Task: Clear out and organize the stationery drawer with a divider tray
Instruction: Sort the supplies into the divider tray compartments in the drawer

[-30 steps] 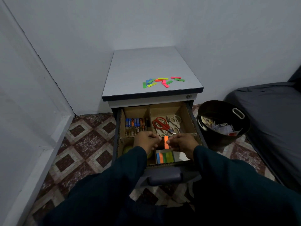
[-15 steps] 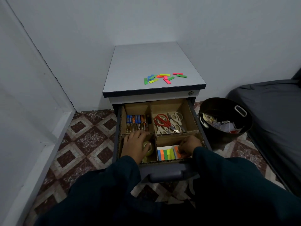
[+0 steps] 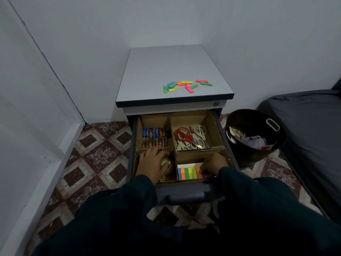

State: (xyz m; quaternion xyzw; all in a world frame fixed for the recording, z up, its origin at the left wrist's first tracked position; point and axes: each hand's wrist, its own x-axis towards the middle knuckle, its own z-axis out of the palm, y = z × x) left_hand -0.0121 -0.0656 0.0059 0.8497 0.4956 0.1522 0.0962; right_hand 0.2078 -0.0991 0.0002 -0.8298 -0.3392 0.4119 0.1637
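We are working in the open drawer [image 3: 212,189], where a cardboard divider tray [image 3: 171,133] is splitting the space into 4 compartments, so each kind of item is getting its own cell. Batteries [image 3: 154,136] are lying side by side in the far left cell, and the scissors [image 3: 191,137] are piled in the far right one.

Our left hand [image 3: 152,162] is resting flat in the near left cell, fingers spread and relaxed, its grip apart; it is lying over a roll of tape [image 3: 167,164], probably steadying it or simply bracing us while the other hand works.

Our right hand [image 3: 212,164] is down in the near right cell, fingers curled at the orange end of the row of sticky flags [image 3: 188,172]. Whether that grip is pinching a flag or only nudging it into line, we cannot tell, since the fingertips are hidden. The flags are standing in a tidy colour row, which suggests we are sorting them by colour.

More loose flags [image 3: 186,85] are waiting scattered on the tabletop [image 3: 166,67], so this step looks unfinished. A black bin [image 3: 255,137] just beside the drawer is holding discarded scraps.
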